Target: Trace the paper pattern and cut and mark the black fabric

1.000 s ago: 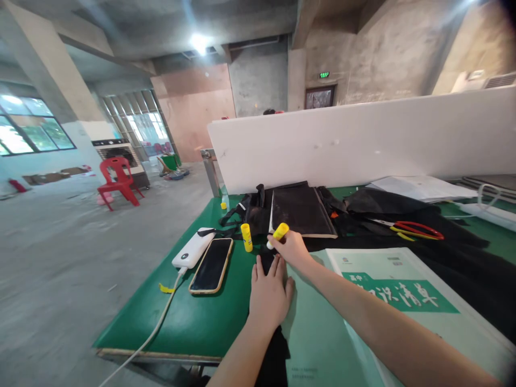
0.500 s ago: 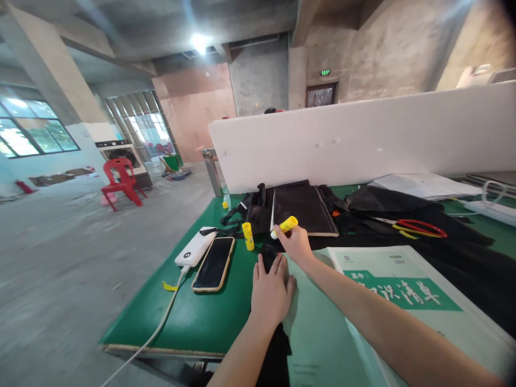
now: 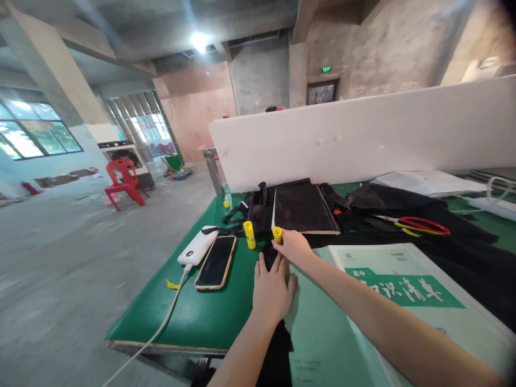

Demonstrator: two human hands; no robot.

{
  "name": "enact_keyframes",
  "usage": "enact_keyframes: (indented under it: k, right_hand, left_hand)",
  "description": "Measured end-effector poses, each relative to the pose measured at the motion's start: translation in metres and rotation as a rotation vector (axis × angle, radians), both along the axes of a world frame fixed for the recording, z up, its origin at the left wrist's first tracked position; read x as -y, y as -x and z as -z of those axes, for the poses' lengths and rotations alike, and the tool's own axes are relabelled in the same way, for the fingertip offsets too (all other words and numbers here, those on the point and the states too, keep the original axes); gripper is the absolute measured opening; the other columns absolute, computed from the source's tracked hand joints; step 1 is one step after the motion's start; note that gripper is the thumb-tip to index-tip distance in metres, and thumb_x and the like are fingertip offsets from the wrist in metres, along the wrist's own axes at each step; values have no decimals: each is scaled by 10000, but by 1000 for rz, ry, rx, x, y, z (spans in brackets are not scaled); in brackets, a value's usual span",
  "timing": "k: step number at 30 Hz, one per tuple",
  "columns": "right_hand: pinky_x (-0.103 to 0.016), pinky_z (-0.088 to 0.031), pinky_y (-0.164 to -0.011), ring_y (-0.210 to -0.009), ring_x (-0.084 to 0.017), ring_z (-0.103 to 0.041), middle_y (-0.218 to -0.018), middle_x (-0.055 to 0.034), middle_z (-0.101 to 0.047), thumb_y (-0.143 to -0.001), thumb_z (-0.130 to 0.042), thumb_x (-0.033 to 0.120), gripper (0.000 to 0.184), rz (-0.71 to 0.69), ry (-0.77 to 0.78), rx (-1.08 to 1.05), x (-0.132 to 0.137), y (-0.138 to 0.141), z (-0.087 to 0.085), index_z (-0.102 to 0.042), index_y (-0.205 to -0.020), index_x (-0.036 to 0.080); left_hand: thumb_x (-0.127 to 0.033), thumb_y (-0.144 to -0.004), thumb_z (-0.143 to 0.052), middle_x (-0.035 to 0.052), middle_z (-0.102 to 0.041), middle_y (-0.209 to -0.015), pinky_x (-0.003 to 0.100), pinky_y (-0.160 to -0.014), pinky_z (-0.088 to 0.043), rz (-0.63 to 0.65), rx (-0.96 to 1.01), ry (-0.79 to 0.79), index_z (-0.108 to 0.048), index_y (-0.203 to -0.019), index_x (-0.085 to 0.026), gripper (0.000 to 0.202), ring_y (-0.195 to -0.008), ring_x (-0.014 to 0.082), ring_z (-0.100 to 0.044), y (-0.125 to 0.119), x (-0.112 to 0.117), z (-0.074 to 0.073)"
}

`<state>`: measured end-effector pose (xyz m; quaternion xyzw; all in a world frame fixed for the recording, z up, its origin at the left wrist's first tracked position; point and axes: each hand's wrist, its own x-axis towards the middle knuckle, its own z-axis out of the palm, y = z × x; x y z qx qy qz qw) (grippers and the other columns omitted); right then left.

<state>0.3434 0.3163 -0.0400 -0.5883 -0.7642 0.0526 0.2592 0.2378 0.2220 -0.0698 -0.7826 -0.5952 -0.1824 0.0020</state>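
Note:
My left hand (image 3: 273,291) lies flat, fingers stretched out, on a strip of black cloth (image 3: 276,349) that runs over the green table (image 3: 193,317). Just beyond its fingertips, my right hand (image 3: 295,246) is closed round a yellow glue stick (image 3: 277,234), held upright over the far end of the cloth. A second yellow piece, the glue stick's cap (image 3: 250,235), stands on the table a little to the left.
A phone (image 3: 216,262) and a white power bank (image 3: 197,245) with a cable lie at the left. A pale green booklet (image 3: 403,290), red-handled scissors (image 3: 419,226), a black board (image 3: 302,208) and black fabric lie at the right and back, before a white partition (image 3: 363,134).
My right hand has turned the glue stick from lying slantwise to upright and brought it down closer to the cloth. My left hand stays flat on the cloth.

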Motion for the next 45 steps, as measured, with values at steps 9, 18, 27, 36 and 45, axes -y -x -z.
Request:
enact_keyframes:
  k: [9,18,27,36,45]
  right_hand:
    - [-249,-369,-599,-634,-158,-588,-674,-66,-636,-897,-330,516,489,30,-112,-149,9,-5,-10,-590,-693,157]
    - [-219,-346,-529,-629,-144,-595,-721,-41,-657,-783,-573,422,245,-107,12,-14,1,0,0,-611,-782,180]
    - [-275,-348,-575,-669,-212,-607,-732,-96,-649,-838,-461,422,311,94,-74,48,6,-12,-10,-610,-849,149]
    - [-199,-378,-543,-596,-120,-583,-670,-7,-645,-803,-559,432,278,-200,1,-95,7,-4,-7,-623,-726,173]
    - [-261,-357,-617,-704,-197,-600,-776,-85,-654,-795,-534,347,207,-18,-74,-6,16,0,-7,-608,-866,167]
  left_hand:
    - [-481,-898,-255,-47,-375,-1434,529,-1080,-206,-4,-17,8,-372,-1371,-239,545,-1346,405,-128,-1,-2,0]
    - [-445,-904,-264,-46,-419,-1404,528,-1077,-217,-7,-7,-12,-414,-1339,-251,499,-1344,388,-155,-1,1,1]
    - [-460,-895,-275,-61,-376,-1432,534,-1073,-222,-9,-4,-10,-370,-1371,-249,530,-1341,403,-147,-1,0,0]
    - [-458,-899,-273,-31,-426,-1401,527,-1079,-210,-12,-11,-24,-431,-1327,-253,501,-1348,380,-153,-1,0,2]
    - [-463,-903,-254,-40,-420,-1404,535,-1073,-209,7,13,-11,-409,-1340,-260,506,-1346,402,-133,-1,1,1]
